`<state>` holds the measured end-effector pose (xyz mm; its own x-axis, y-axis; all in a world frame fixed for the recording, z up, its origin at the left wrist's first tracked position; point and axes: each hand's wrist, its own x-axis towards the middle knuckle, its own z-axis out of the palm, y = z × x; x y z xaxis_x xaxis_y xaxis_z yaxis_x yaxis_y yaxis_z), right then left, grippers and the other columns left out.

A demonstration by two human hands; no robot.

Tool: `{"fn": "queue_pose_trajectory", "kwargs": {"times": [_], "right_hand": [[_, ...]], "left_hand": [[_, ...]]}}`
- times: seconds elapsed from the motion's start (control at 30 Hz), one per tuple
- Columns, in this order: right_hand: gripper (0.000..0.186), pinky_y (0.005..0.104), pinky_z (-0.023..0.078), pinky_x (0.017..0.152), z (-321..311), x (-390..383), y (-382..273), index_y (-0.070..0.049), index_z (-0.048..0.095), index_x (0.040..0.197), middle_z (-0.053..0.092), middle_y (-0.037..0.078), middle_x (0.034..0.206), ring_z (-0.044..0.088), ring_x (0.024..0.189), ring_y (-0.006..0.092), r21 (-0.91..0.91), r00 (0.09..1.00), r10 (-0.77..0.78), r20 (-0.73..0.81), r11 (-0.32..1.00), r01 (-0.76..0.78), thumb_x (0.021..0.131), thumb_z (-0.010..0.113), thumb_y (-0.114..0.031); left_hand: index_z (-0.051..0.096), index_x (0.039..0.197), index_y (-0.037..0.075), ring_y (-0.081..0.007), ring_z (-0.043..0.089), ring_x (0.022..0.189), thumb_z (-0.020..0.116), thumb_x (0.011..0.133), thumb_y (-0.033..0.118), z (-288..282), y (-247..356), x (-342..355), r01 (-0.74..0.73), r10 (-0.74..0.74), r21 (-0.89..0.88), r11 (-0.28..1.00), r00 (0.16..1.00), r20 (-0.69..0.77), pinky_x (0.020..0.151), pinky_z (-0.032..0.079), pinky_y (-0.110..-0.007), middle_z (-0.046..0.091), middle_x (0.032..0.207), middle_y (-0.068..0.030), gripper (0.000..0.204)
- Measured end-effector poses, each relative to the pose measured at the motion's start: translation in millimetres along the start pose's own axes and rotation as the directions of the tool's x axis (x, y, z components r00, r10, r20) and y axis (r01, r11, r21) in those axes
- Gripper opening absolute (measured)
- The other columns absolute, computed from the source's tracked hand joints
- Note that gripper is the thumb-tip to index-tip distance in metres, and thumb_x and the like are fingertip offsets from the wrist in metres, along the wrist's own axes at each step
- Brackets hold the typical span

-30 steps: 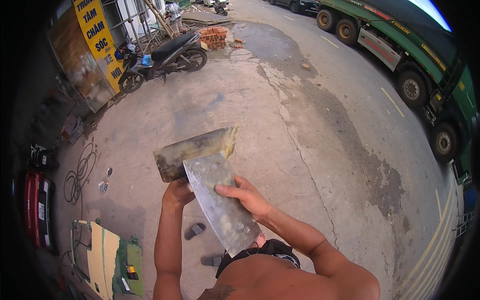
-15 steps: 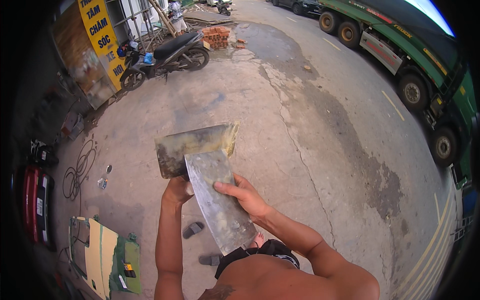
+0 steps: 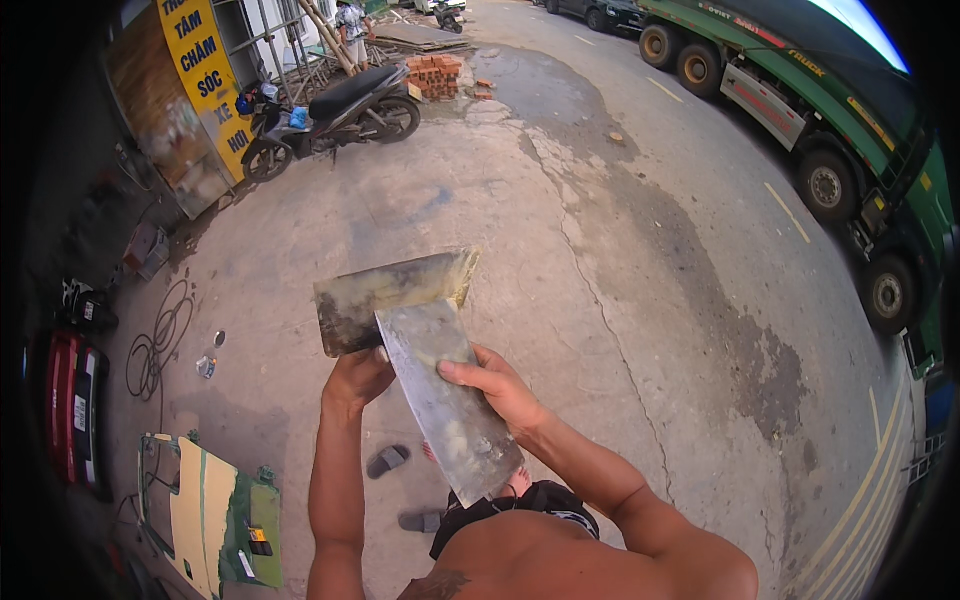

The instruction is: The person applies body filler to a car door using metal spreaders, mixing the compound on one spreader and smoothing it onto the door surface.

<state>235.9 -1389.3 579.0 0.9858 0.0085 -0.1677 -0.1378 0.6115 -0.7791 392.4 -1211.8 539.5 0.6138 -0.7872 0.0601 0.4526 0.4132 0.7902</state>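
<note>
left hand (image 3: 358, 378) grips the lower edge of a wide scraper blade (image 3: 392, 298) at frame centre. right hand (image 3: 496, 392) is clamped on a second, narrower blade (image 3: 446, 400), its tip touching the first. concrete ground (image 3: 620, 300) below; motorbike (image 3: 330, 115) upper left, green truck (image 3: 850, 130) upper right.

Person: no shirt, bare arms, no gloves/sleeves on left hand (image 3: 358, 378) or right hand (image 3: 497, 388). Dark shorts w/ black waistband (image 3: 520, 500). Sandal (image 3: 388, 460) on foot just left of waistband.
</note>
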Motion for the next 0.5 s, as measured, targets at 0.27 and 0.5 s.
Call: {"fn": "queue_pose_trajectory", "kwargs": {"times": [0.27, 0.5], "right_hand": [[0.05, 0.0292, 0.055, 0.079, 7, 4, -1, 0.003, 0.054, 0.126, 0.068, 0.01, 0.105, 0.067, 0.089, 0.0137, -0.003, 0.999, -0.022, 0.027, 1.0, 0.023, 0.092, 0.07, -0.03], [0.058, 0.0304, 0.055, 0.08, 0, 10, 6, 0.003, 0.05, 0.13, 0.067, 0.012, 0.11, 0.067, 0.092, 0.0152, 0.012, 0.997, 0.057, 0.045, 0.998, -0.057, 0.09, 0.072, -0.033]], "left_hand": [[0.053, 0.136, -0.001, -0.0287, 0.064, 0.116, 0.084, 0.07, 0.012, -2, 6, -5, -0.008, -0.016, 0.221, 0.975, 0.994, 0.106, 0.099, 0.053, -0.044, 0.062, 0.13, -0.0148, 0.074], [0.05, 0.14, 0.005, -0.0238, 0.059, 0.121, 0.092, 0.07, 0.028, 4, 4, -5, 0.119, -0.12, 0.147, 0.982, 0.993, -0.002, 0.102, 0.049, -0.04, 0.061, 0.133, -0.0078, 0.085]]}}
